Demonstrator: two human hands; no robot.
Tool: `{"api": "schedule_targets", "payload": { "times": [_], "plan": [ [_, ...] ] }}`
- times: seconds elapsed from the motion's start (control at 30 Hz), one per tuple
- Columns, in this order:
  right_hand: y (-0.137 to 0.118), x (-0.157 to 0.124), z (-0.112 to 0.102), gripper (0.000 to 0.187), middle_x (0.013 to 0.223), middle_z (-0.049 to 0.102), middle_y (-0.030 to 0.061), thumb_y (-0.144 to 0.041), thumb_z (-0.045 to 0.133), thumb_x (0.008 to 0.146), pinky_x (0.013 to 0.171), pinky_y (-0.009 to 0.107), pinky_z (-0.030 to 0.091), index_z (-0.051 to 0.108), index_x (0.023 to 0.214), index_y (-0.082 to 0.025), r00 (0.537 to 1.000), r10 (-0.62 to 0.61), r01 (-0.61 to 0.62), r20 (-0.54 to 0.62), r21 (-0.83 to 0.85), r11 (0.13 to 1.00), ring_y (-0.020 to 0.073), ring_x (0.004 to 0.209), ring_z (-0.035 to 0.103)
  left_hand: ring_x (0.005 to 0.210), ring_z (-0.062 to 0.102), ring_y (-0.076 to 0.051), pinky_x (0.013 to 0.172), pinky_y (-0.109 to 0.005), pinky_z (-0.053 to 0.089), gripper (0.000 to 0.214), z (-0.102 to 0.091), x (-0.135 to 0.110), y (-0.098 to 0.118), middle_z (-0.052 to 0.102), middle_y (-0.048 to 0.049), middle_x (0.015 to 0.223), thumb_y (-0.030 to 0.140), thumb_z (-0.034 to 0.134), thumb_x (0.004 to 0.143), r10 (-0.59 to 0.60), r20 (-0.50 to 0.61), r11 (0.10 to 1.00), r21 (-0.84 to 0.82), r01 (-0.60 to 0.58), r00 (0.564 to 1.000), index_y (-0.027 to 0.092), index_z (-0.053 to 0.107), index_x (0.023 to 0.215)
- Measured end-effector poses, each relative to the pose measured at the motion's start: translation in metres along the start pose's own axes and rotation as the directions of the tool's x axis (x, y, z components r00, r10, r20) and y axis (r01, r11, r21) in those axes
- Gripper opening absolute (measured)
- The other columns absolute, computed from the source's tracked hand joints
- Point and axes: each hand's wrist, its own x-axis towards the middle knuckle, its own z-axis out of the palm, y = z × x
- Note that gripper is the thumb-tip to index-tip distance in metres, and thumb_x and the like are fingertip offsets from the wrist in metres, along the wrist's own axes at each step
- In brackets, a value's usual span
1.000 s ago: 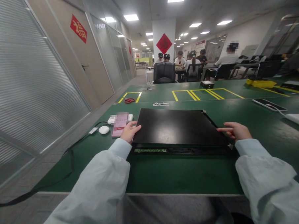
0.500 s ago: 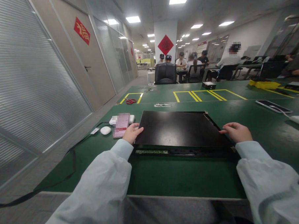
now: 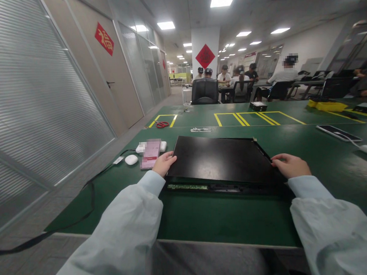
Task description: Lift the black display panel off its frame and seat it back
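Note:
A flat black display panel lies before me, with a dark frame under it. A green circuit board strip shows along the near side, below the panel's raised front edge. My left hand is closed on the panel's left edge, thumb on top and the other fingers partly hidden. At the right edge my right hand pinches the rim between thumb and fingers; whether it grips panel or frame alone is hard to see.
Beside my left hand lie a phone and a white rounded object. Further back are red-handled scissors and small white pieces. Another phone and a yellow tray are at right. People sit beyond the green table.
My right hand's fingers have closed in on the panel's right edge. The left hand keeps its hold, and the whole view has shifted slightly.

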Motion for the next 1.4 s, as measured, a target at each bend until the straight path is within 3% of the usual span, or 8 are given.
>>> {"api": "schedule_targets", "payload": {
  "times": [0.2,0.5,0.9,1.13,1.3,1.4],
  "plan": [
    [0.001,0.001,0.000,0.005,0.079,0.084,0.0034,-0.035,0.082,0.075,0.064,0.036,0.053,0.083,0.078,-0.031,1.000,-0.031,0.031,0.001,-0.003,1.000,0.0269,0.075,0.074,0.097,0.088,-0.028,0.102,-0.045,0.070,0.043,0.003,-0.002,0.002,0.090,-0.0081,0.093,0.008,0.093,0.085,-0.047,-0.002,0.998,0.031,0.047,0.999,0.015,0.077,0.124],
    [-0.004,-0.001,-0.006,0.003,0.085,0.085,0.0054,-0.033,0.083,0.077,0.067,0.036,0.054,0.085,0.076,-0.031,0.998,0.017,-0.016,0.052,-0.012,1.000,0.0284,0.080,0.074,0.088,0.087,-0.027,0.099,-0.045,0.070,0.043,0.000,-0.001,0.000,0.087,-0.0050,0.086,0.012,0.100,0.077,-0.026,0.014,0.999,0.047,0.026,1.000,0.017,0.076,0.112],
    [0.008,0.003,0.000,0.005,0.081,0.084,0.0036,-0.035,0.081,0.075,0.065,0.037,0.054,0.084,0.077,-0.032,0.999,-0.041,0.041,0.000,-0.002,0.999,0.0287,0.078,0.075,0.107,0.088,-0.033,0.107,-0.048,0.069,0.050,0.000,0.001,-0.002,0.090,-0.0101,0.096,0.017,0.101,0.075,0.004,0.058,1.000,-0.005,-0.003,0.998,0.017,0.077,0.118],
    [0.004,0.000,-0.001,0.005,0.080,0.085,0.0030,-0.033,0.078,0.079,0.070,0.038,0.056,0.083,0.078,-0.032,1.000,0.004,-0.004,0.015,0.013,1.000,0.0303,0.085,0.078,0.109,0.087,-0.033,0.110,-0.051,0.067,0.047,-0.001,0.001,-0.004,0.090,-0.0100,0.097,0.015,0.101,0.073,-0.012,0.050,1.000,-0.010,0.012,0.999,0.017,0.077,0.113],
    [0.004,-0.001,-0.001,0.005,0.081,0.085,0.0048,-0.030,0.078,0.078,0.072,0.040,0.058,0.083,0.079,-0.030,1.000,-0.008,0.008,-0.014,0.039,0.999,0.0325,0.091,0.081,0.133,0.079,-0.037,0.124,-0.054,0.057,0.042,-0.002,0.004,-0.005,0.089,-0.0126,0.110,0.017,0.103,0.066,0.090,0.023,0.994,0.065,-0.092,0.996,0.018,0.080,0.101],
    [0.004,-0.001,0.000,0.006,0.079,0.084,0.0046,-0.029,0.077,0.080,0.074,0.041,0.059,0.083,0.081,-0.029,1.000,0.000,0.000,-0.002,0.065,0.998,0.0339,0.093,0.081,0.152,0.066,-0.041,0.134,-0.055,0.047,0.033,-0.006,0.007,-0.003,0.084,-0.0148,0.132,0.024,0.101,0.068,0.213,-0.003,0.933,0.298,-0.203,0.977,0.020,0.084,0.096]
  ]
}}
